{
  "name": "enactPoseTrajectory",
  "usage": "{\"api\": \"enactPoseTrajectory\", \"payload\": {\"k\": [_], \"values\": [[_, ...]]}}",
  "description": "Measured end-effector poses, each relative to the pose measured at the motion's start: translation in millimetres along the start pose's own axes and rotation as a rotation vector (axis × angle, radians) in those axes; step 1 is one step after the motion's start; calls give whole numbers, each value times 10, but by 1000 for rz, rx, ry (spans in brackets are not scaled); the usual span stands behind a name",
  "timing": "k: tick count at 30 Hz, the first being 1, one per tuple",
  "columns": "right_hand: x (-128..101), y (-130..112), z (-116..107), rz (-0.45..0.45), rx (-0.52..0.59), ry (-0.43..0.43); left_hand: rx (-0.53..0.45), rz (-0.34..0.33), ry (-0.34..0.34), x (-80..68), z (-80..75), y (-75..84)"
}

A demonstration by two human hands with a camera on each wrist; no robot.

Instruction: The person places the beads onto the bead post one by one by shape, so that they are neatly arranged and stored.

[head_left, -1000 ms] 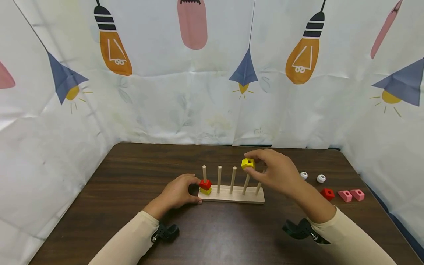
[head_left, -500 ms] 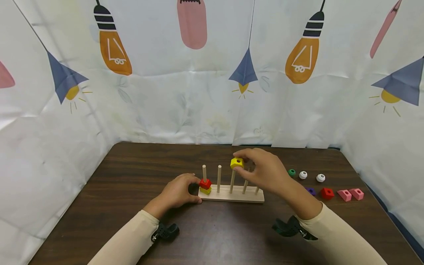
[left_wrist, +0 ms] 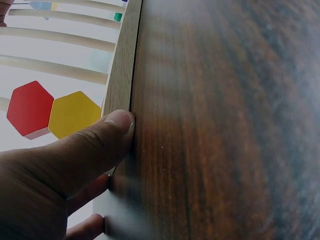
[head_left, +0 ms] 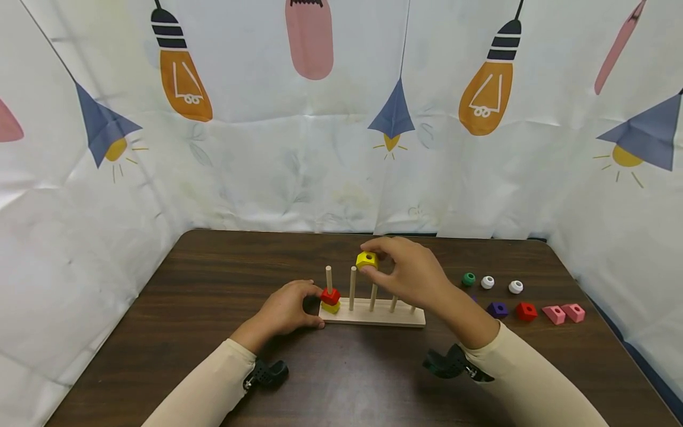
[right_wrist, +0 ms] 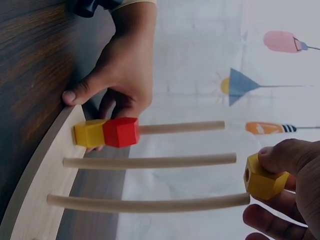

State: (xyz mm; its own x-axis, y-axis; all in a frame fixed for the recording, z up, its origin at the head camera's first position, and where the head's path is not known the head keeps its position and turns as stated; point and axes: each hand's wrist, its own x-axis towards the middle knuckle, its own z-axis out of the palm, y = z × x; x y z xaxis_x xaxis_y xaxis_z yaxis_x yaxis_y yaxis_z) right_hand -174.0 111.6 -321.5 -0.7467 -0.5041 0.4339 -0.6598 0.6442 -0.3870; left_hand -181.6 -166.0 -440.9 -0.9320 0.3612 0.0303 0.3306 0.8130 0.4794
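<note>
My right hand [head_left: 409,270] pinches a yellow hexagonal bead [head_left: 366,260] between thumb and fingers, raised near the tops of the pegs. In the right wrist view the bead [right_wrist: 264,177] is beside the free ends of two bare pegs. A wooden peg board [head_left: 373,314] lies on the table with several upright pegs. Its leftmost peg [head_left: 329,277] carries a red hexagonal bead [head_left: 330,296] above a yellow one [head_left: 331,308]. At that end my left hand [head_left: 288,308] grips the board, its thumb [left_wrist: 112,131] on the front edge in the left wrist view.
To the right on the dark wooden table [head_left: 176,332] lie a green bead [head_left: 468,279], two white beads [head_left: 515,287], a purple block [head_left: 497,309], a red block [head_left: 526,311] and two pink blocks [head_left: 554,315]. Behind the table hangs a printed white curtain [head_left: 256,178].
My right hand has moved left along the pegs with the yellow bead, uncovering the green bead and the purple block. The left hand has stayed at the board's end.
</note>
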Motion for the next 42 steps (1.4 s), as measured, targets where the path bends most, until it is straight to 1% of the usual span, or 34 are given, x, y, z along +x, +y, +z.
{"api": "enactPoseTrajectory", "payload": {"k": [14,23,29,36,42], "values": [[74,-85,117,14,33,-23,-9,22,-1,-8,-9,2],[144,-177,189,16,50,-21,7,-24,-24,-9,-9,5],[196,-245,248,23,63,-15,8,-18,-17,-11,-6,-2],[246,-303,324,31,113,-11,-2,-12,-11,-18,-5,-1],[263,-346,389,56,174,-28,-6,-19,-17,-29,-16,6]]}}
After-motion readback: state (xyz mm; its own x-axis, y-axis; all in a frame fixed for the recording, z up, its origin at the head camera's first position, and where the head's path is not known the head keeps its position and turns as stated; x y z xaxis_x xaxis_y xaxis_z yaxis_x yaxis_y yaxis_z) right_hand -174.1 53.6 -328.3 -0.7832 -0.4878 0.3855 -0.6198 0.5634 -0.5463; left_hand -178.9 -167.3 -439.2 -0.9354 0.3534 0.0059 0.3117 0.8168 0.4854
